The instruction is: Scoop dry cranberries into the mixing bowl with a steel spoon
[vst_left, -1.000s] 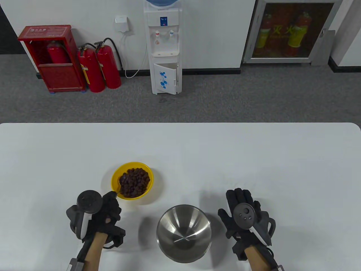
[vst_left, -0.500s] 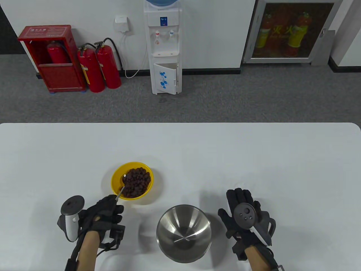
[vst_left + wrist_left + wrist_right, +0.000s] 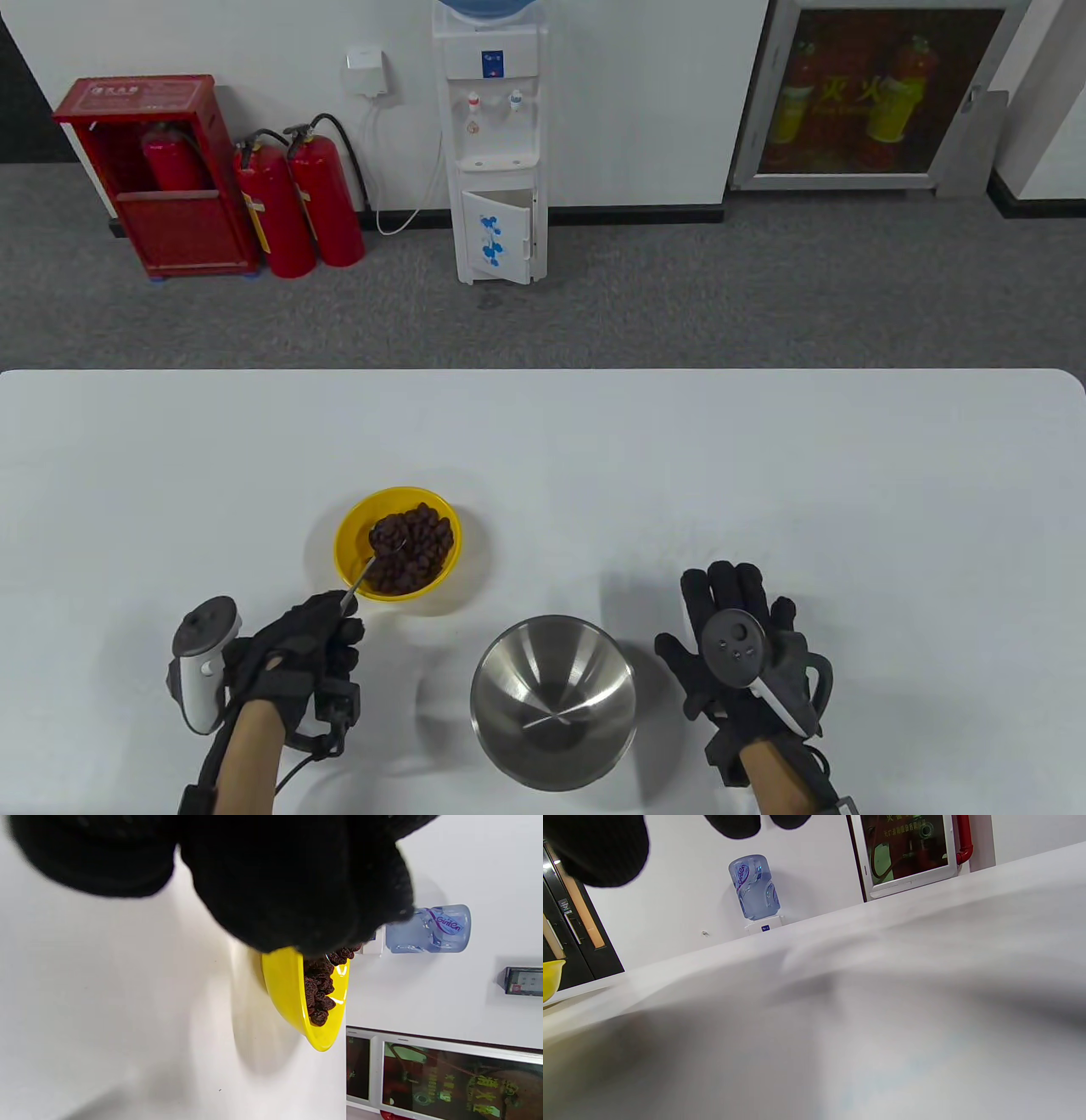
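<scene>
A yellow bowl [image 3: 352,526] of dark dry cranberries [image 3: 420,543] sits on the white table; it also shows in the left wrist view [image 3: 292,993]. My left hand [image 3: 314,641] grips the handle of a steel spoon [image 3: 373,556], whose bowl sits among the cranberries with some on it. An empty steel mixing bowl [image 3: 553,700] stands to the right, near the front edge. My right hand [image 3: 734,628] rests flat on the table just right of the mixing bowl, fingers spread, holding nothing. In the left wrist view my glove hides the spoon.
The white table [image 3: 764,475] stretches wide behind and beside the bowls. Beyond its far edge stand a water dispenser [image 3: 492,144] and red fire extinguishers [image 3: 297,204] on the floor.
My left hand has rolled and drawn back toward the front edge, its tracker swinging left. The spoon has tilted and its bowl now lies deeper among the cranberries. My right hand stays almost still.
</scene>
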A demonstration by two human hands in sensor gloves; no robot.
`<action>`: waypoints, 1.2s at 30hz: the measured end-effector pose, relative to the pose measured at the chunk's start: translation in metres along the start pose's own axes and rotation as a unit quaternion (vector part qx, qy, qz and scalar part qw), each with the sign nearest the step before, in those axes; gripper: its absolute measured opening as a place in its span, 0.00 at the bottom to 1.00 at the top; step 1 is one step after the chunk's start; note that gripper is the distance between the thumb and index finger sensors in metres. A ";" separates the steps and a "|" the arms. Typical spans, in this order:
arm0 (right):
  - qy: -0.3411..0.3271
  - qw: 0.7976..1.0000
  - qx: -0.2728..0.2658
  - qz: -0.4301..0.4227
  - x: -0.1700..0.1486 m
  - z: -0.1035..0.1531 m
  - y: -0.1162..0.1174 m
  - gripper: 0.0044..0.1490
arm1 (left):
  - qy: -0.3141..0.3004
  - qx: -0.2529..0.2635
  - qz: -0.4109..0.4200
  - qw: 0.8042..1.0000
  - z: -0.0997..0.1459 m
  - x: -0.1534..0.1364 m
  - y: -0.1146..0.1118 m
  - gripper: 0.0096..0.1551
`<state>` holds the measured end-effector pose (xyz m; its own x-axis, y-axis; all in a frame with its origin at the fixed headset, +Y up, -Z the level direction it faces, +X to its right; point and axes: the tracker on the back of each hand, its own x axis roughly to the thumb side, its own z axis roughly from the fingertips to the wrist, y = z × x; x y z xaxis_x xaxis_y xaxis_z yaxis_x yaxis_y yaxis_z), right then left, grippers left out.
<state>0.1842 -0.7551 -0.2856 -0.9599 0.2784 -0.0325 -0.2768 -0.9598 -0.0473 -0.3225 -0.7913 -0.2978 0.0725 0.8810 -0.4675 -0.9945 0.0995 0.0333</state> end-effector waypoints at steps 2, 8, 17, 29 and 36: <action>0.001 1.000 0.000 0.004 0.000 0.000 0.000 0.54 | -0.006 -0.001 0.002 1.000 0.003 0.001 0.001 0.26; 0.011 0.998 0.013 0.054 0.000 0.000 0.000 0.57 | -0.031 -0.011 0.014 0.999 0.015 0.005 0.001 0.26; 0.016 0.998 0.017 0.051 0.000 0.000 0.001 0.57 | -0.061 -0.045 0.011 0.997 0.032 0.015 -0.012 0.26; 0.021 0.999 0.023 0.045 -0.002 0.000 0.001 0.56 | -0.115 -0.119 -0.042 0.985 0.053 0.035 -0.044 0.25; 0.023 0.999 0.023 0.040 -0.003 -0.001 0.001 0.56 | -0.135 -0.137 -0.063 0.979 0.055 0.038 -0.051 0.25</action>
<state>0.1871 -0.7572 -0.2862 -0.9764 0.2004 -0.0811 -0.2014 -0.9795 0.0039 -0.2645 -0.7374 -0.2689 0.1768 0.9635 -0.2010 -0.9565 0.1200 -0.2660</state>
